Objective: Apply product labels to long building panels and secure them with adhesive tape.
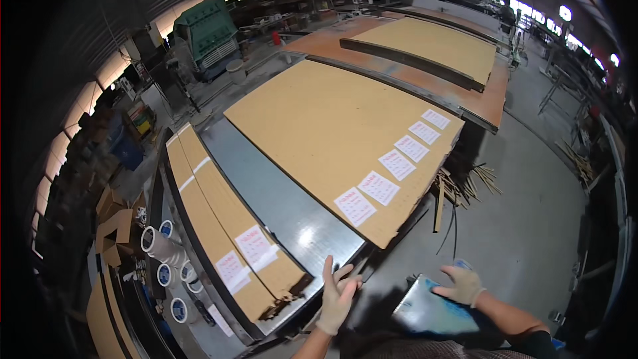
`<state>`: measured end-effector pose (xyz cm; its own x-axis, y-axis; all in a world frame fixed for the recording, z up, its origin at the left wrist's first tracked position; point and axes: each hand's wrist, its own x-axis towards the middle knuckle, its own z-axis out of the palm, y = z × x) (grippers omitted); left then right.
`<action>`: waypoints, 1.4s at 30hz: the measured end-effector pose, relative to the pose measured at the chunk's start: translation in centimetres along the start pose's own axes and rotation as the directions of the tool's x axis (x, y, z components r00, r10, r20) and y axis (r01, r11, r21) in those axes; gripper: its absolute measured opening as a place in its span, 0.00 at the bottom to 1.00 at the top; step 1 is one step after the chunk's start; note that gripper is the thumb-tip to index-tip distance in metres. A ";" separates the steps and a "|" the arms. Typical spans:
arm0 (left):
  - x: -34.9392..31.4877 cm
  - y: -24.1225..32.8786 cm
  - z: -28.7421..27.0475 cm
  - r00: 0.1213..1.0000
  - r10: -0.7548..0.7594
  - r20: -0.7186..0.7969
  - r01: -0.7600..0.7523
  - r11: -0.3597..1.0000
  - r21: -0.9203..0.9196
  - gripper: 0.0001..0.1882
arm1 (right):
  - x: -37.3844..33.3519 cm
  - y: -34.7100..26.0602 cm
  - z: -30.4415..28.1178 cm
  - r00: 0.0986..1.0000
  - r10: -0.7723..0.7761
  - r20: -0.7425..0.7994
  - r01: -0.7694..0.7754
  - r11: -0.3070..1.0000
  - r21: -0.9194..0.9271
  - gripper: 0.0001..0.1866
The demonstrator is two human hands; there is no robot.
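My left hand (337,298), in a pale glove, is raised with its fingers apart beside the near edge of a shiny metal table (282,189). It holds nothing. My right hand (463,286), also gloved, is spread over a pale, blue-smeared panel or stand top (432,309). A small blue-and-white item (463,264) shows just behind its fingers; whether they touch is unclear. To the left lie two long brown-wrapped packs (216,206) with white labels and torn near ends. Beyond them, a wide brown-covered board (325,126) carries several paper labels (397,164) along its right edge.
Several white buckets (159,246) and an open cardboard box (116,233) stand at the left. Thin strips (458,189) stick out beyond the board's right edge. Farther back are another brown-covered board (432,43), a green machine (205,30) and a person (507,13).
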<state>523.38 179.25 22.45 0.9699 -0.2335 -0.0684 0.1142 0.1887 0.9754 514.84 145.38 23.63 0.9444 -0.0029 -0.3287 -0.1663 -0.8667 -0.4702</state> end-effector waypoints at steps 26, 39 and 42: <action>4.8 -10.9 18.2 0.601 -0.281 -0.748 0.356 0.932 -0.064 0.38 | 25.1 -5.5 -9.4 0.788 -0.608 0.100 0.609 0.745 -0.272 0.15; -2.0 -1.1 18.2 0.976 0.051 -0.212 -0.055 0.998 -0.015 0.17 | 8.2 -4.3 -10.2 0.352 -0.749 0.561 0.794 0.557 0.245 0.34; -2.4 -1.7 13.4 0.983 -0.168 -0.068 0.168 0.986 -0.005 0.11 | 10.3 -5.9 -14.1 0.555 -0.711 0.432 0.777 0.629 0.037 0.21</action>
<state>517.95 166.68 23.75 0.9493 -0.1963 -0.2456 0.2767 0.1512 0.9490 529.52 143.44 34.57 0.5201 0.8299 -0.2016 0.6187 -0.5289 -0.5810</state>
